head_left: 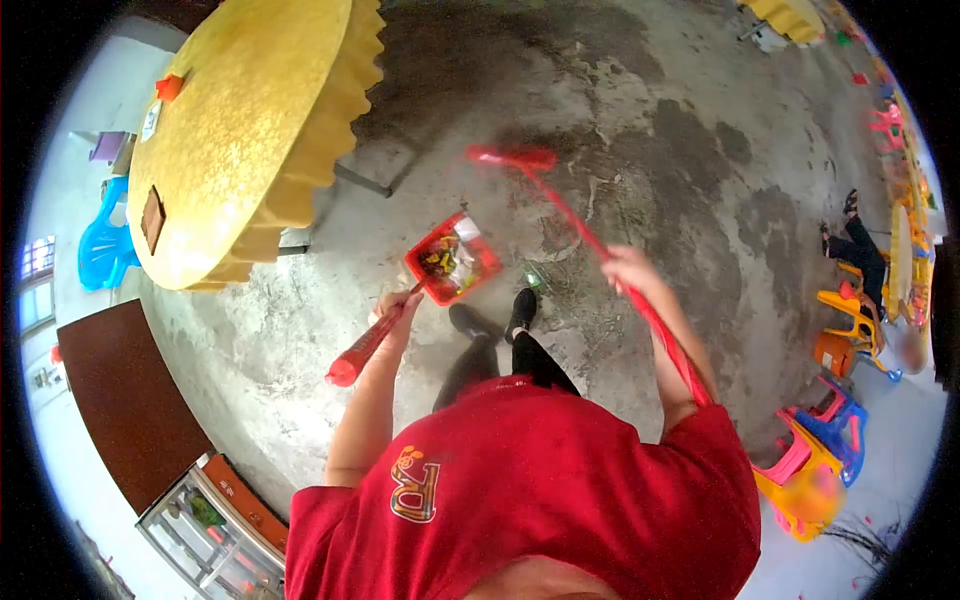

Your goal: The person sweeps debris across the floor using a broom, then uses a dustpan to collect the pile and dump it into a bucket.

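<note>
My left hand (397,308) is closed round the red handle of a dustpan (418,256). The red pan hangs low in front of my feet, with yellow, green and white litter in it. In my right hand (632,272) is the long red stick of a broom (577,222), fingers wrapped round it. The broom's red head lies ahead of the dustpan, blurred by motion, over the concrete floor (560,340). The upper end of the stick runs back along my right forearm. A small greenish scrap (538,274) lies on the floor near my shoe.
At the left stands a round table (250,120) under a yellow cloth, its metal legs reaching onto the floor. A blue chair (105,240), a brown cabinet (130,400) and a glass case (205,530) line that side. Coloured stools (830,430) and a seated person (860,255) are at the right.
</note>
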